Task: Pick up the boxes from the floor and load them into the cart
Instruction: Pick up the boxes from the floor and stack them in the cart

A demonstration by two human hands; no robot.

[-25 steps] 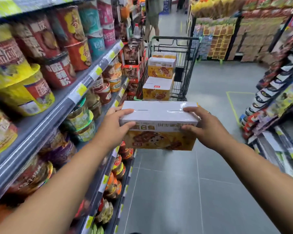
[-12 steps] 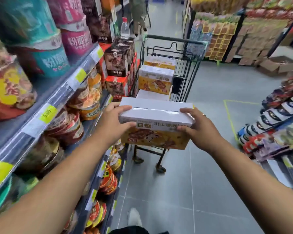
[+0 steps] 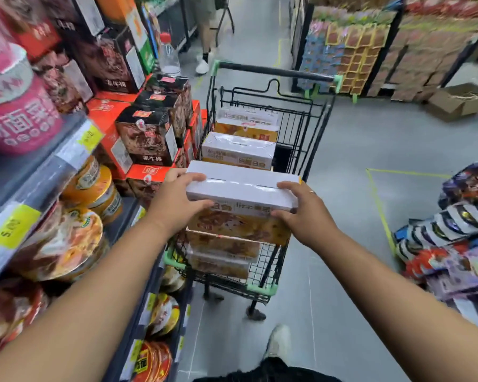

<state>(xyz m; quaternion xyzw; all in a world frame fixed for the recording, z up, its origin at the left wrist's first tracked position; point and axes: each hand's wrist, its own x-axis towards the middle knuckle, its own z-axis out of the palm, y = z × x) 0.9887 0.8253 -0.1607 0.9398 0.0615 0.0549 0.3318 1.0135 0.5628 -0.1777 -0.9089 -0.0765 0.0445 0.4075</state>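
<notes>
Viewing from the head camera: left hand (image 3: 174, 205) and right hand (image 3: 307, 216) each clasp one end of a white-topped box (image 3: 243, 194), fingers curled over the top, thumbs on the near face. Box is level over the near end of the cart (image 3: 262, 260), directly above other boxes (image 3: 224, 245) stacked inside; contact with them cannot be determined. Cart stands just beside the shelf (image 3: 66, 161).

The cart (image 3: 261, 288) stands close against the left shelf (image 3: 66, 164); stacked cartons (image 3: 146, 136) crowd its left rim, leaving no passage there. Inside the basket, loaded boxes (image 3: 238, 150) fill the left part; a narrow gap runs along the right wall. The held box (image 3: 243, 188) covers the near stack. The handle bar (image 3: 276, 70) closes the far end. Open floor (image 3: 351, 150) lies right of the cart, bounded by a snack display (image 3: 458, 216).
</notes>
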